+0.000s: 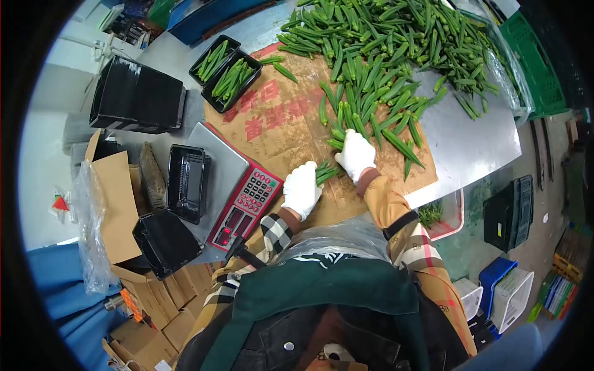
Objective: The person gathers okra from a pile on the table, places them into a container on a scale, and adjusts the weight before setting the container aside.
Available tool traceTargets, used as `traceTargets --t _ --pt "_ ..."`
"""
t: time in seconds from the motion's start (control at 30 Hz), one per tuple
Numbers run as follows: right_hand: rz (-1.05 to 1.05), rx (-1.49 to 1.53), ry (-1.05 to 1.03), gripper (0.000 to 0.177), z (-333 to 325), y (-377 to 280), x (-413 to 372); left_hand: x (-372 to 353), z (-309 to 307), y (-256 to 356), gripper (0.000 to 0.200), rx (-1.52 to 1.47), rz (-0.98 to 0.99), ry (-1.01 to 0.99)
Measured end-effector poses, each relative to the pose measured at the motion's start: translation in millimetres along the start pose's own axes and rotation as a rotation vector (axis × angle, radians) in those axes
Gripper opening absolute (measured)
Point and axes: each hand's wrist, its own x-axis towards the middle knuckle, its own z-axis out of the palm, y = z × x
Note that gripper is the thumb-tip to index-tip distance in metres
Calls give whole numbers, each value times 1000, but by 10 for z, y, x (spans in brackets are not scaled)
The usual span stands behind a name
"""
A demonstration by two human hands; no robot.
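My left hand [302, 190], in a white glove, is closed around a small bunch of okra [326, 172] above the cardboard sheet. To its right, my right hand [357, 154], also gloved, has its fingers closed on okra [336, 143] at the near edge of the pile. The large heap of loose okra [377, 37] spreads over the far side of the cardboard [272, 148] and the metal table [473, 148]. Left of my left hand stands a red scale [253, 188] with a black tray [187, 183] on its plate.
Two black trays [232, 80] filled with okra sit at the far left of the cardboard. A stack of black trays [139, 94] stands beyond the scale. Another black tray [166, 243] lies near its corner. A cardboard box [114, 210] is at left; a green crate [533, 62] is at right.
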Motion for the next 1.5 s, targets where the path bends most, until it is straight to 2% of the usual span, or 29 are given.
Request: traceTargets --t 0.03,0.07,0.1,0.13,0.17,0.2,0.27,0.37,0.47,0.67,0.73,0.83,0.87,0.93,1.0,1.03,1.07,1.13,1.17,1.2,1.23,1.3,1.33,1.37,1.4,1.47,1.5 --pt "66 142 -72 54 -95 39 -31 9 -38 8 40 -77 -71 -19" --pt "135 283 -143 57 -173 117 -74 29 -66 -57 36 -500 -155 -90" --pt "15 926 -254 53 80 418 -74 34 -107 -180 33 -925 -239 -163" --pt "131 1241 -456 40 -216 346 -200 15 -228 -217 30 -1353 -326 -235" --pt "218 1441 -598 37 -350 363 -312 -41 -352 -249 33 -1693 -414 -368" --pt "305 1638 -742 36 -451 363 -395 -90 -510 -212 39 -1822 -470 -430" --pt "322 1850 -827 39 -591 121 -589 -160 -726 -93 44 -1975 -321 -536" --pt "343 1828 -825 41 -506 -25 -682 -289 -763 -146 44 -2118 -254 -479" --pt "341 1823 -871 37 -453 -168 -683 -400 -836 -292 50 -2261 -218 -516" --pt "375 1781 -1021 31 -545 -894 -603 -618 -1370 -639 51 -2288 -281 -351" --pt "311 1761 -1045 33 -442 -1263 -552 -716 -1649 -776 47 -2307 -291 -290" --pt "263 1749 -1089 31 -452 -1982 -524 -834 -2186 -980 49 -2111 -233 -141" --pt "148 1795 -1093 33 -469 -2245 -543 -869 -2340 -1135 49 -2063 -226 -111" --pt "2 1860 -1162 38 -479 -2687 -574 -921 -2632 -1416 50 -1754 -236 29" --pt "-56 1848 -1149 44 -468 -3072 -566 -914 -2810 -1668 52 -1817 -192 22" --pt "-94 1857 -1072 53 -532 -3227 -618 -929 -2903 -1850 53 -1848 -171 15" --pt "-65 1755 -1118 57 -492 -3240 -598 -941 -2960 -2001 54 -1878 -149 12" --pt "-13 1541 -1205 65 -439 -3239 -537 -879 -2897 -2139 63 -1579 -384 150" --pt "22 1437 -1231 74 -502 -3105 -544 -866 -2856 -2160 68 -1342 -526 144" --pt "111 1393 -1141 61 -386 -2961 -522 -875 -2816 -2199 73 -1103 -660 132" --pt "125 1441 -1143 53 -317 -2703 -469 -905 -2707 -2356 78 -1035 -659 182" --pt "152 1537 -1147 38 -176 -2186 -365 -953 -2616 -2510 67 -1049 -571 358" --pt "162 1532 -1145 41 -154 -1901 -313 -994 -2541 -2590 61 -1056 -531 444" --pt "201 1551 -1138 44 -89 -1612 -261 -1022 -2418 -2739 44 -904 -305 625" --pt "253 1566 -1054 44 -88 -1384 -305 -1044 -2420 -2709 34 -913 -252 718" --pt "443 1508 -871 41 88 -823 -378 -1122 -2502 -2478 30 -936 -322 751" --pt "484 1460 -840 38 239 -526 -406 -1174 -2512 -2395 27 -841 -307 723"
